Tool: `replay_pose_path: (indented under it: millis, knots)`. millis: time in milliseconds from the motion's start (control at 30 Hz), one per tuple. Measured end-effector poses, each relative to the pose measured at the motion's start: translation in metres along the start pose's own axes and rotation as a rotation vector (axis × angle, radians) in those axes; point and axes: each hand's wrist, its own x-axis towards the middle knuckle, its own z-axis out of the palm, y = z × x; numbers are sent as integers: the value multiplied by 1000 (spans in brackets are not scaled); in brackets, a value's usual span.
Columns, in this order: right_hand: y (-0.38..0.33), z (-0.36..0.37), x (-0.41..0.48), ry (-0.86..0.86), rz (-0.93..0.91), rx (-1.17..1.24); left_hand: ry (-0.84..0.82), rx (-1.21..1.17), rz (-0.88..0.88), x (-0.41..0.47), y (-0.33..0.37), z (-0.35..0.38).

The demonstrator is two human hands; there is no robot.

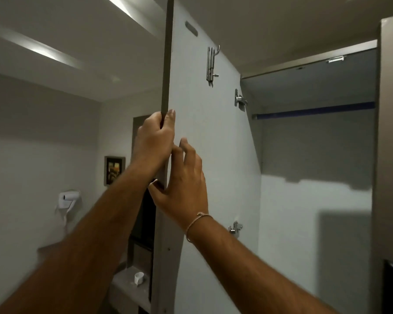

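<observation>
You hold the free edge of an open wardrobe door (209, 137) with both hands, high in a dim room. Your left hand (154, 137) is the upper one, clamped on the edge with its fingers round the outer face and its thumb pressed on the pale inner face. Your right hand (182, 184) sits just below it, thumb hooked round the same edge and fingers spread, lightly bent, against the inner face. A thin cord bracelet (196, 223) circles that wrist.

The door stands swung out from the cabinet, edge-on to you, its inner side turned toward the wardrobe interior (315, 143). The two-handed hold, one hand above the other, looks meant to steady a tall panel and keep it from twisting on its hinges as it swings.

A steel slide bolt (211, 64) is fixed upright near the top of the inner face, where it could pin the door to the frame above. An upper hinge (239, 99) and a lower hinge (235, 228) tie the panel to the cabinet side. A blue rail (313, 109) crosses the interior.

Left of the door, a wall-mounted hair dryer (67, 199) hangs below a framed picture (114, 169). A white cup (138, 278) stands on a table low in the frame.
</observation>
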Motion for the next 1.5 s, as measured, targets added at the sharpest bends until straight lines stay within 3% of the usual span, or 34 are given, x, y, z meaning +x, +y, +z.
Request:
replay_pose_path:
  millis: [200, 400, 533, 667, 833, 1033, 1500]
  knots:
    - [21, -62, -26, 80, -11, 183, 27, -105, 162, -37, 41, 42]
    - [67, -132, -53, 191, 42, 144, -119, -303, 194, -70, 82, 103]
    - [103, -167, -66, 268, 105, -66, -191, -305, 177, -87, 98, 158]
    - [142, -204, -80, 286, 197, -498, -329, -225, 246, -113, 111, 214]
    - [188, -236, -96, 152, 311, -861, -298, -35, 343, -135, 104, 278]
    - [228, -247, -98, 95, 447, -1007, -261, 14, 384, -141, 100, 332]
    - [287, -246, -83, 41, 609, -1086, -385, 207, 420, -140, 78, 378]
